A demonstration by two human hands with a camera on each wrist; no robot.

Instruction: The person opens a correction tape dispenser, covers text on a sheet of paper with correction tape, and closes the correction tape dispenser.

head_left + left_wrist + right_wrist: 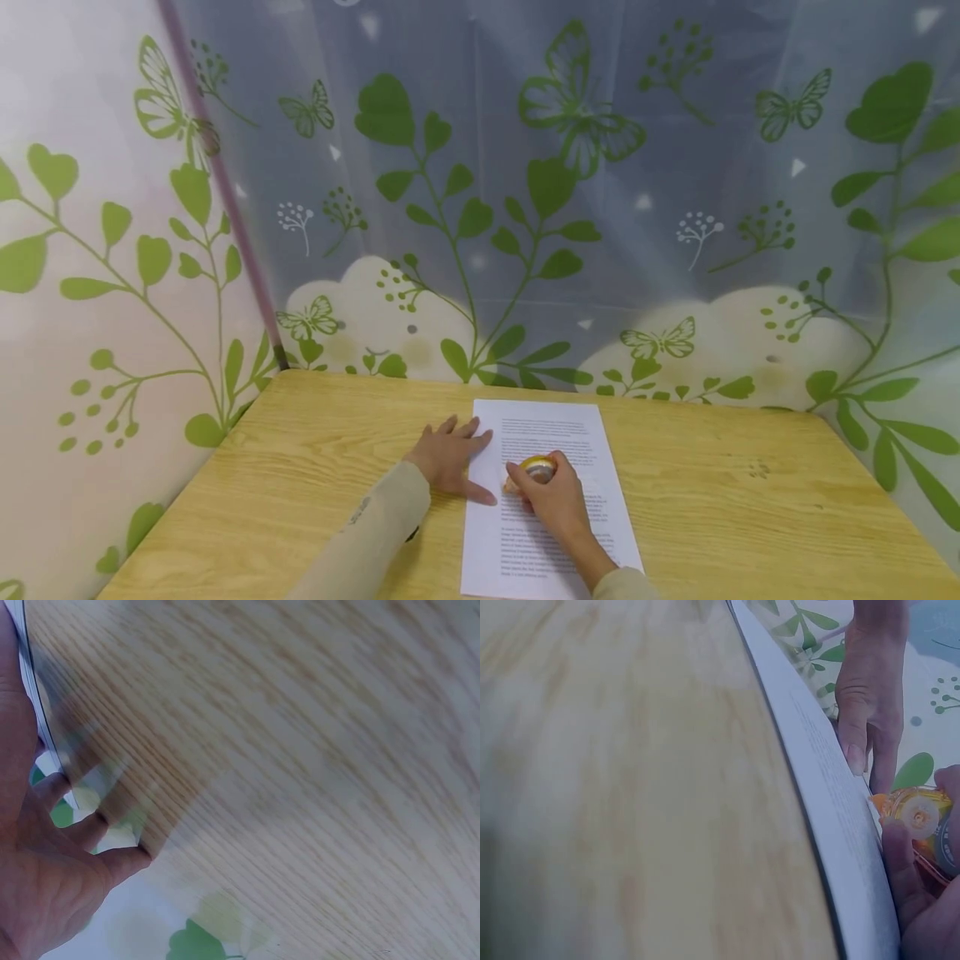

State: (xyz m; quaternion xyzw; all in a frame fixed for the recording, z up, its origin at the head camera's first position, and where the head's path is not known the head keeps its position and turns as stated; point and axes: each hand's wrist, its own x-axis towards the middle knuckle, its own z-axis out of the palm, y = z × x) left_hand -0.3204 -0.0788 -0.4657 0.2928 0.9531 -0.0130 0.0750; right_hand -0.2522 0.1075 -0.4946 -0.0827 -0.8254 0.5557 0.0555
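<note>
A printed sheet of paper [482, 542] lies on the wooden table, and its edge looks thick in the right wrist view. With its fingers spread, my left hand [448, 465] rests at the sheet's left edge, fingertips and thumb on the white margin. My right hand [558, 504] grips an orange-yellow correction tape dispenser [540, 471] between thumb and fingers over the middle of the printed text. In the right wrist view, the round see-through body of the dispenser [919, 814] shows, its orange tip down at the paper. Whether the tip touches the page I cannot tell.
The light wooden tabletop [750, 517] extends on both sides of the sheet. Behind it hangs a curtain [480, 208] printed with green leaves and butterflies, which also borders the left and right sides.
</note>
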